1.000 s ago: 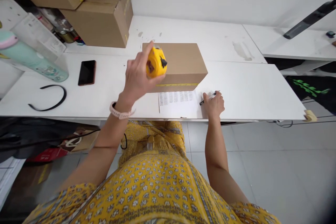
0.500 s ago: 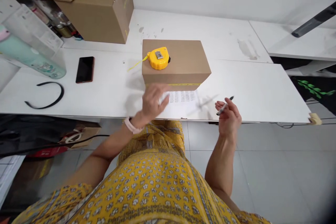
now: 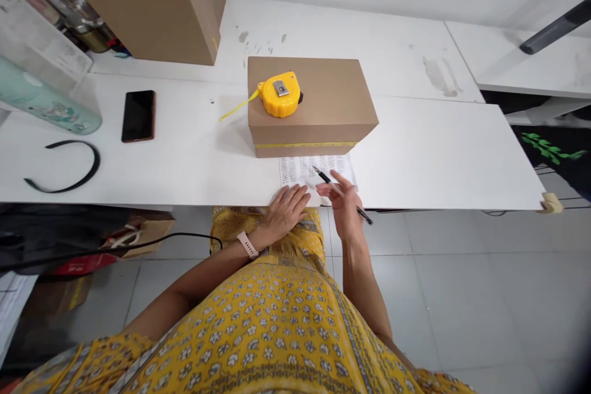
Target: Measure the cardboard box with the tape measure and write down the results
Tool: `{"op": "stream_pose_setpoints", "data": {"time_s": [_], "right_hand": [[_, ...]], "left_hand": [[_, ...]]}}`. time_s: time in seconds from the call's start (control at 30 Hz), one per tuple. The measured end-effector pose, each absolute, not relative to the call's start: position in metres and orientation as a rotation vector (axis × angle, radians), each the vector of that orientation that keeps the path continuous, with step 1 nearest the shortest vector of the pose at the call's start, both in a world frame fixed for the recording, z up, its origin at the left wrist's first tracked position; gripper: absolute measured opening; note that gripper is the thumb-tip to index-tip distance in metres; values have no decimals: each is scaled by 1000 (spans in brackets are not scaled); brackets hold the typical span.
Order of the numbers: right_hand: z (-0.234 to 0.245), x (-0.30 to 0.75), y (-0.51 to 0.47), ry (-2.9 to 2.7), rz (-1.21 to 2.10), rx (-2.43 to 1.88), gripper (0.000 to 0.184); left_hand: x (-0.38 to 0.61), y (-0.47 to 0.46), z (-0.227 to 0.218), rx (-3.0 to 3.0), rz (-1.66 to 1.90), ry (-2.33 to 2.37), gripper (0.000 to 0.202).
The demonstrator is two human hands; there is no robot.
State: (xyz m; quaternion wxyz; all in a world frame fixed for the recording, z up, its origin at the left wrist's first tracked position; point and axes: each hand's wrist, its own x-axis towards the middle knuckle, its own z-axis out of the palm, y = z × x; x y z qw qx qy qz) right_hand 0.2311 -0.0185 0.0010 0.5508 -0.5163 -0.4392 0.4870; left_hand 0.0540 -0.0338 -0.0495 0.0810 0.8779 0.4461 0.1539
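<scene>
My right hand [image 3: 345, 202] holds a black pen [image 3: 325, 178], its tip pointing up and left over a printed sheet of paper [image 3: 300, 167]. Flat at the table's front edge lies my left hand [image 3: 287, 208], fingers stretched out at the lower edge of the sheet. Just beyond the paper stands a closed brown cardboard box [image 3: 332, 95] with a yellow strip along its front face; the sheet's far edge meets the box. On top of the box, toward its left, rests a yellow tape measure [image 3: 280, 95] with a short length of tape sticking out.
Left on the white table [image 3: 443, 154] are a phone [image 3: 139, 116], a black headband [image 3: 95, 166] and a mint-green bottle [image 3: 50, 101]. Larger cardboard boxes [image 3: 152, 12] stand at the back left. A dark cylindrical bar [image 3: 556, 28] slants in at the upper right.
My left hand has come down from in front of the box to lie flat at the table edge. My right hand has moved left with the pen, now over the sheet.
</scene>
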Motion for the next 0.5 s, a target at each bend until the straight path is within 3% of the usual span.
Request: {"op": "stream_pose_setpoints", "data": {"time_s": [0.17,0.4,0.5], "right_hand": [[-20,214,18,-1005,1174,-1287,46],[-28,209,32,-1160,1245,-1251,49],[-28,209,32,-1234,1131,-1319,44]], "left_hand": [[59,-36,-53,2628,506,1385,41],[59,-36,-54,2592,512,1389,41],[59,-37,-54,2589,536,1404,41]]}}
